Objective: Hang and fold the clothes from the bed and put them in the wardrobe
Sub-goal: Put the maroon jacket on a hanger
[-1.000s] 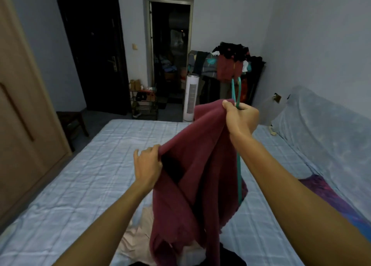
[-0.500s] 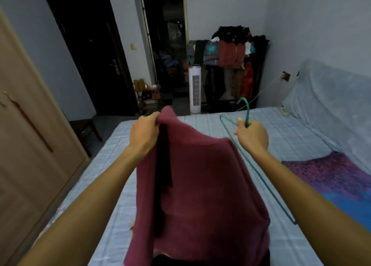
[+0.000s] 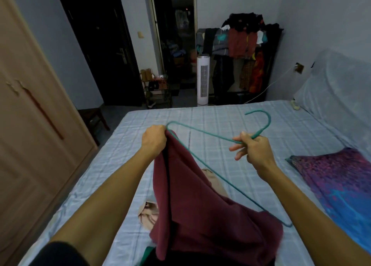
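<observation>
A maroon garment [image 3: 200, 215] hangs over the bed [image 3: 220, 121]. My left hand [image 3: 153, 140] grips its top edge together with one end of a thin teal wire hanger [image 3: 202, 132]. My right hand [image 3: 254, 149] holds the hanger's neck just under the hook, with some fingers spread loose. The hanger lies nearly flat above the bed, and its long bar runs over the garment toward the lower right. A beige garment [image 3: 148, 215] lies on the bed beneath the maroon one. The wooden wardrobe [image 3: 30, 125] stands at the left with its doors closed.
A purple and blue cloth [image 3: 341, 185] lies on the bed's right side by a covered headboard [image 3: 341, 89]. Beyond the bed stand a white tower fan [image 3: 202, 79], a loaded clothes rack [image 3: 245, 50], a small shelf [image 3: 156, 89] and a dark stool [image 3: 92, 117].
My left hand moved to the hanger's left end with the garment's edge. My right hand tilted the hanger flatter, and the maroon garment dropped lower toward the bed.
</observation>
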The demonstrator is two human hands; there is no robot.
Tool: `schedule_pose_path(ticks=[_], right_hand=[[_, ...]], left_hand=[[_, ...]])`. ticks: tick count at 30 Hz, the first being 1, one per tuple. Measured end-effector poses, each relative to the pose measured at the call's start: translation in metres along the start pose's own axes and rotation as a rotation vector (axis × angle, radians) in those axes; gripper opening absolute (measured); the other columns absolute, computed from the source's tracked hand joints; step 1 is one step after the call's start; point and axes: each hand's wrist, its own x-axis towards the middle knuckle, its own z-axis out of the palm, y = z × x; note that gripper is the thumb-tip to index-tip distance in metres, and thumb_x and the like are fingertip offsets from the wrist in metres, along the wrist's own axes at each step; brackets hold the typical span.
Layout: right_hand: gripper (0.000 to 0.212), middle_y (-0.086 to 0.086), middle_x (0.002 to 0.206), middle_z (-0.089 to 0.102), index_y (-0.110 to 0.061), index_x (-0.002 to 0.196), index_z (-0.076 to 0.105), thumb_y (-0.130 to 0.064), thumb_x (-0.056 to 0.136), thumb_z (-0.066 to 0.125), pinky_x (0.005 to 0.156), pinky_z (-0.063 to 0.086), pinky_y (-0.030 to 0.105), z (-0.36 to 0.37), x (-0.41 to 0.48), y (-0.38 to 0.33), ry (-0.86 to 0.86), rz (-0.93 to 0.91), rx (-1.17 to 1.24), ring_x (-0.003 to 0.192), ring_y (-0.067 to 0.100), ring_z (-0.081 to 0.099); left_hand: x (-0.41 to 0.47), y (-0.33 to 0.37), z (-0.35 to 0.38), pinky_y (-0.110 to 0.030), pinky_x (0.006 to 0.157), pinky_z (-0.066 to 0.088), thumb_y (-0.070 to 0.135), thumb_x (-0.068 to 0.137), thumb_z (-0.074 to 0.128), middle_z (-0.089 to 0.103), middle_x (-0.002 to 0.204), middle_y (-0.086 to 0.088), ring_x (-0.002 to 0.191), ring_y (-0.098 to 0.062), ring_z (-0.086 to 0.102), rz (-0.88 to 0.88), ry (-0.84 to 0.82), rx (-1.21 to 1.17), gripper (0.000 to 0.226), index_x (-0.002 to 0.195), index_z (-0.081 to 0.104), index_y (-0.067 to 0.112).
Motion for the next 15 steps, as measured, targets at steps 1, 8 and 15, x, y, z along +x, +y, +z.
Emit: schedule_pose_path(ticks=[1, 8, 15], right_hand=[[0.034, 0.017, 0.072, 0.069, 0.004, 0.089, 0.064, -0.019, 0.101, 0.042, 0.036, 0.037, 0.013, 0.0, -0.001, 0.0, -0.038, 0.015, -0.018, 0.036, 0.015, 0.055], [0.033, 0.004, 0.066, 0.072, -0.001, 0.088, 0.068, -0.023, 0.099, 0.045, 0.055, 0.049, 0.025, 0.019, -0.001, 0.024, -0.055, 0.02, -0.184, 0.046, 0.024, 0.062], [0.028, -0.002, 0.061, 0.068, -0.016, 0.079, 0.069, -0.033, 0.092, 0.051, 0.065, 0.057, 0.041, 0.019, 0.0, 0.023, 0.175, -0.094, -0.365, 0.057, 0.016, 0.066]], left_hand=[[0.003, -0.002, -0.002, -0.042, 0.081, 0.047, 0.004, 0.082, 0.046, 0.064, 0.109, -0.016, 0.103, -0.038, 0.058, -0.013, 0.005, -0.007, 0.032, 0.107, 0.064, 0.011], [0.013, 0.022, -0.014, -0.035, 0.067, 0.039, 0.013, 0.08, 0.049, 0.066, 0.101, -0.013, 0.093, -0.035, 0.06, 0.065, 0.048, 0.077, 0.025, 0.099, 0.065, 0.012], [0.014, 0.025, -0.039, -0.032, 0.064, 0.036, 0.017, 0.075, 0.053, 0.067, 0.095, -0.013, 0.089, -0.034, 0.061, 0.083, 0.097, 0.117, 0.023, 0.092, 0.067, 0.015]])
